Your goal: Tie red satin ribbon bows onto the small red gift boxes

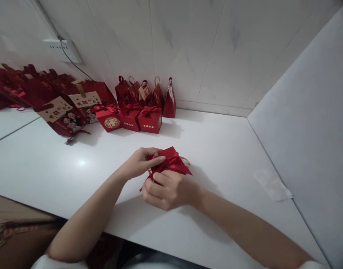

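Note:
A small red gift box [169, 151] with a red ribbon bow [172, 163] on top is between my hands, over the middle of the white table. A gold twisted cord [185, 160] loops out at its right side. My left hand [144, 161] grips the box from the left, its thumb lying across the top by the bow. Curled in front of the box, my right hand [168, 189] has its fingers closed near a ribbon end [141, 188]. What the right fingertips pinch is partly hidden by the hand.
Behind stand red boxes with bows [150, 121] and pointed red boxes with loops [169, 101]. Red gift bags [61, 116] fill the left. A white partition [308, 104] bounds the right, with a clear wrapper [273, 185] beside it. A wall socket [63, 50] has a cable.

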The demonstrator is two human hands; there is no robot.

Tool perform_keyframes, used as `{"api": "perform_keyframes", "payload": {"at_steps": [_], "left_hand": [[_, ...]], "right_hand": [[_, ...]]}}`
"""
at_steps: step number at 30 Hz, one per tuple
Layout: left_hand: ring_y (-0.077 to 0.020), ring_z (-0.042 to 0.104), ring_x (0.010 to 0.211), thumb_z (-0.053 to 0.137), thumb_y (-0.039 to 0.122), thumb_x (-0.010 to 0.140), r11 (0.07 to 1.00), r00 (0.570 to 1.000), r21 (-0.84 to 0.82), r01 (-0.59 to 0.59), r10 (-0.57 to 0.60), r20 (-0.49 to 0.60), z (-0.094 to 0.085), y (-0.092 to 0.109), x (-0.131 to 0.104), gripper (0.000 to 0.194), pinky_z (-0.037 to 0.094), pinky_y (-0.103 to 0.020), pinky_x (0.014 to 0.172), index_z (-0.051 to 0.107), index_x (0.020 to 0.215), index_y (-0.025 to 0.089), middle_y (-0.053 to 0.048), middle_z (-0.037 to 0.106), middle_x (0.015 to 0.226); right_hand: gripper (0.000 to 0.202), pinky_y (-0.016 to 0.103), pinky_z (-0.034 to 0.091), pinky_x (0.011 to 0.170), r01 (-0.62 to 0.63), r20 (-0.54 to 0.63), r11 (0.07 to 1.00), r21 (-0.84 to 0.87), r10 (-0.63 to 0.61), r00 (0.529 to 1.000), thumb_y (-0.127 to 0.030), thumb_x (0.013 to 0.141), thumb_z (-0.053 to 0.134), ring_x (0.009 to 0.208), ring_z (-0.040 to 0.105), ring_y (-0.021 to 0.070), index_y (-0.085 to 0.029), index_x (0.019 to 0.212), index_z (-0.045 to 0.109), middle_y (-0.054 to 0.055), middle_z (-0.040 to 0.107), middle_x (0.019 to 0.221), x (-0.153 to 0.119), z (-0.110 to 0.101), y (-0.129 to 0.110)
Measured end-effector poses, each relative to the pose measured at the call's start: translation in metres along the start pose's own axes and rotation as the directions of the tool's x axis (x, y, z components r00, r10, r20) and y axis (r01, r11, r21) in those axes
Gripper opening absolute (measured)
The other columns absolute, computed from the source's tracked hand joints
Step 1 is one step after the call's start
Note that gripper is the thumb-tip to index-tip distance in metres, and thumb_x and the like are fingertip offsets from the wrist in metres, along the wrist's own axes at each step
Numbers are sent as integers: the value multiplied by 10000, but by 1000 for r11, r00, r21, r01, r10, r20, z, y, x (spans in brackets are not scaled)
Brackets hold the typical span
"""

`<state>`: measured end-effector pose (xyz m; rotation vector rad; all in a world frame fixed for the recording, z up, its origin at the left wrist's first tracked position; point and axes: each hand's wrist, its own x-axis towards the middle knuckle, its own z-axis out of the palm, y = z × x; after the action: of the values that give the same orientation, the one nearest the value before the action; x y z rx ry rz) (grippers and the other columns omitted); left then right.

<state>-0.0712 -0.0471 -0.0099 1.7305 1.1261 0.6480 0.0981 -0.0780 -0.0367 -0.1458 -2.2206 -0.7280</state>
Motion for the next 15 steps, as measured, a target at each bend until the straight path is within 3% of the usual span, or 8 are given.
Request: {"api": "perform_keyframes", "payload": {"at_steps": [4,6,9,15], "left_hand": [[-165,569,824,624,430,852,999,999,-41,-22,23,27,-8,5,-2,342,481,-299,756,510,694,150,-86,651,1034],[-169,577,842,679,389,812,998,997,4,-66,66,38,-8,7,-4,270,487,-307,791,544,779,157,-71,653,998],[-145,560,770,701,332,788,994,995,57,-97,95,42,-5,7,-4,227,485,-277,720,581,884,165,-42,637,917],[-175,625,813,711,351,784,991,999,135,-18,22,-26,1,3,-4,204,506,-292,746,685,766,150,-87,678,1046]], "right_hand": [[128,280,371,510,37,67,999,4,-37,997,-70,890,537,612,507,116,-157,836,613,-10,605,751,3,-3,0],[136,292,390,535,34,77,999,-11,-33,997,-61,892,524,634,522,128,-156,843,608,-8,598,743,4,-3,0],[149,299,397,542,33,91,999,-28,-31,995,-54,894,514,648,536,137,-159,844,608,-6,597,747,4,-2,-1],[161,301,451,595,41,52,999,-14,-40,998,-66,897,528,719,569,138,-169,844,640,0,662,841,-1,4,-5]]}}
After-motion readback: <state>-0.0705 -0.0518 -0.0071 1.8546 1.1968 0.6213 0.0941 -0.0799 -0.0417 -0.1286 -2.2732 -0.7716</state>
